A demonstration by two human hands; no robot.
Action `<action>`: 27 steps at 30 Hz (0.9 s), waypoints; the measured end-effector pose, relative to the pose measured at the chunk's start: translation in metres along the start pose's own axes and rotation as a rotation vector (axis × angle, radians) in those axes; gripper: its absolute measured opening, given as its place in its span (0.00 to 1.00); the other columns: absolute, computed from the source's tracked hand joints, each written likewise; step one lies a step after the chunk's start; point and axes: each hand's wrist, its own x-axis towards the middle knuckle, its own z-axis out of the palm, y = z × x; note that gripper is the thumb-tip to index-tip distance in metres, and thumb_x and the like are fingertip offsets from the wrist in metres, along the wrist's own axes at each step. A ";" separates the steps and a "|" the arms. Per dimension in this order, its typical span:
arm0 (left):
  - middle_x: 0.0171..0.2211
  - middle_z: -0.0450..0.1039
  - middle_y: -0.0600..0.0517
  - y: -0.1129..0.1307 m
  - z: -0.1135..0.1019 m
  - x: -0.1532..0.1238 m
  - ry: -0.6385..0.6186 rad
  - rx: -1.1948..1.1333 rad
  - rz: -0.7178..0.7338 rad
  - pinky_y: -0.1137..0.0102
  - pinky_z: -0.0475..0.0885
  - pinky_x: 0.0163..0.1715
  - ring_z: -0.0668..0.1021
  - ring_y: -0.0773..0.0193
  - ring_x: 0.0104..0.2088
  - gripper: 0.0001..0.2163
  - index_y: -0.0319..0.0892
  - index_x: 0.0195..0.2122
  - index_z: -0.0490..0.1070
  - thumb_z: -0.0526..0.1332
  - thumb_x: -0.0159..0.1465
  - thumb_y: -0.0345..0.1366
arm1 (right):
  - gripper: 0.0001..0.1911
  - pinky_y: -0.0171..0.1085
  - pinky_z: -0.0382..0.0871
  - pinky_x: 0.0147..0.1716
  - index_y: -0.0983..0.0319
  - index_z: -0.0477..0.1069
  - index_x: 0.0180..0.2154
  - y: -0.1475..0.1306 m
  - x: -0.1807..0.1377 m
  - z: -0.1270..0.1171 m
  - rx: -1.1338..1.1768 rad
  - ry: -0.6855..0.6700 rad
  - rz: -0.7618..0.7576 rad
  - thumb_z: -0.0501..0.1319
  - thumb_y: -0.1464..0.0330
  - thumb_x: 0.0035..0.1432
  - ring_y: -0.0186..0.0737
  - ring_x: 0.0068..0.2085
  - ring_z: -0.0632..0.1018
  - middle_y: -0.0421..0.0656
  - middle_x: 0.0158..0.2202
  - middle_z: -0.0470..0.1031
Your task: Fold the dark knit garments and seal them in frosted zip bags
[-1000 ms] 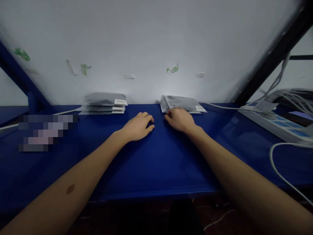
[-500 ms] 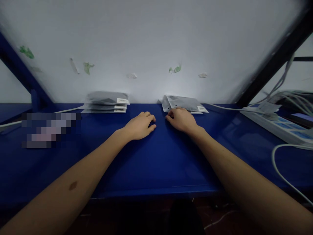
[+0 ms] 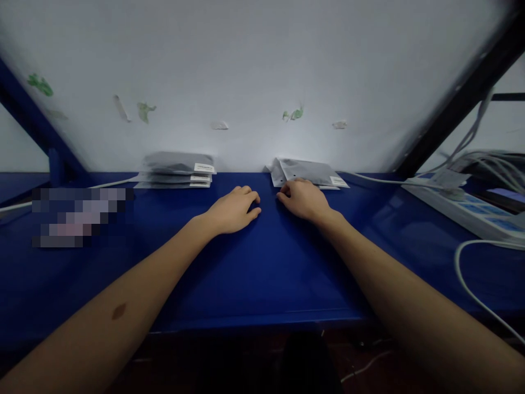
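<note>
loosely curled, left hand (image 3: 234, 210) on blue table (image 3: 262, 268), grip parted; right hand (image 3: 304, 200) (grip likewise parted) by grey packets (image 3: 314, 171), contact unclear.

A gap is offered between the left hand (image 3: 234, 210) and right hand (image 3: 304, 200). Beyond, passage is blocked by the wall (image 3: 254, 65).

On the blue table (image 3: 262, 273), the left hand (image 3: 233, 210) is resting with loosely bent fingers, and the right hand (image 3: 305, 200) is curling, partly hiding some grey bags (image 3: 312, 172). A labelled stack (image 3: 174, 165) of similar bags is lying against the wall (image 3: 246, 65), leftward; a white box (image 3: 441, 206) is sitting rightward.
</note>
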 end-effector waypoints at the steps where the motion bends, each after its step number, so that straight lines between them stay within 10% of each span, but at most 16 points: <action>1: 0.51 0.71 0.43 0.001 -0.001 0.000 -0.003 0.001 -0.004 0.59 0.68 0.52 0.72 0.52 0.52 0.15 0.39 0.51 0.71 0.53 0.69 0.40 | 0.14 0.47 0.70 0.45 0.62 0.77 0.38 0.000 0.000 0.000 0.001 0.001 -0.003 0.57 0.62 0.61 0.52 0.46 0.76 0.54 0.43 0.78; 8: 0.51 0.71 0.43 0.001 -0.002 -0.001 -0.003 0.002 -0.006 0.60 0.68 0.52 0.72 0.53 0.52 0.15 0.39 0.51 0.71 0.53 0.69 0.40 | 0.13 0.45 0.69 0.39 0.61 0.77 0.34 0.002 0.004 -0.008 0.012 0.005 0.104 0.56 0.62 0.60 0.49 0.40 0.77 0.51 0.37 0.78; 13: 0.51 0.71 0.44 0.001 -0.003 -0.001 -0.031 0.003 -0.003 0.60 0.69 0.51 0.72 0.53 0.52 0.16 0.40 0.51 0.71 0.52 0.69 0.41 | 0.21 0.53 0.66 0.48 0.69 0.72 0.47 0.038 0.010 -0.007 -0.078 0.341 0.466 0.58 0.62 0.56 0.60 0.52 0.72 0.62 0.51 0.72; 17: 0.52 0.71 0.44 0.000 -0.003 -0.002 -0.032 -0.003 0.003 0.60 0.69 0.51 0.72 0.53 0.52 0.16 0.40 0.52 0.70 0.52 0.69 0.41 | 0.31 0.54 0.63 0.52 0.72 0.64 0.58 0.060 0.010 0.002 -0.093 0.193 0.640 0.60 0.64 0.55 0.64 0.56 0.69 0.67 0.56 0.67; 27: 0.52 0.70 0.43 0.003 -0.005 -0.004 -0.055 -0.013 0.006 0.59 0.69 0.51 0.72 0.52 0.52 0.17 0.38 0.53 0.70 0.52 0.69 0.41 | 0.19 0.55 0.63 0.50 0.66 0.74 0.48 0.063 0.005 -0.001 -0.197 0.148 0.500 0.50 0.70 0.62 0.63 0.55 0.70 0.61 0.51 0.72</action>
